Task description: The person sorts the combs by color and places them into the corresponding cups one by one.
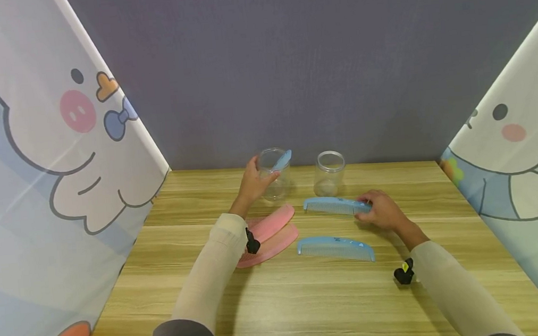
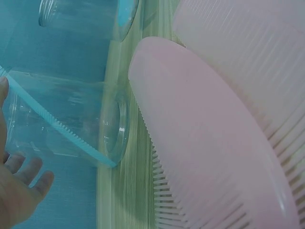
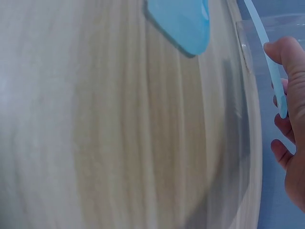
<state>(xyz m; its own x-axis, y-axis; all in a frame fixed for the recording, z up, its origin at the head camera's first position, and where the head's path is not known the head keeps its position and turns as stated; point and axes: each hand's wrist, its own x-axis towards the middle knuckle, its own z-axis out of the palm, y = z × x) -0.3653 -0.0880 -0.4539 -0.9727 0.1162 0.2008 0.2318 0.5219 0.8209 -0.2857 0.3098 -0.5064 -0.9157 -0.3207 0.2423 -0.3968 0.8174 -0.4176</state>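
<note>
My left hand (image 1: 252, 183) holds the left clear jar (image 1: 276, 191) near its rim, the thumb in front and the fingers at its far side. Inside that jar a blue comb (image 2: 62, 126) leans at a slant, one end rising above the rim. My right hand (image 1: 380, 211) pinches the right end of another blue comb (image 1: 327, 204) between thumb and fingers, teeth facing down. A third blue comb (image 1: 335, 240) lies on the table in front of it. Two pink combs (image 1: 275, 223) lie side by side, partly hidden below my left forearm.
A second clear jar (image 1: 330, 170) stands upright to the right of the held one. The wood-grain table (image 1: 310, 308) ends at a grey back wall (image 1: 289, 70). Cartoon-printed panels (image 1: 120, 165) close off both sides.
</note>
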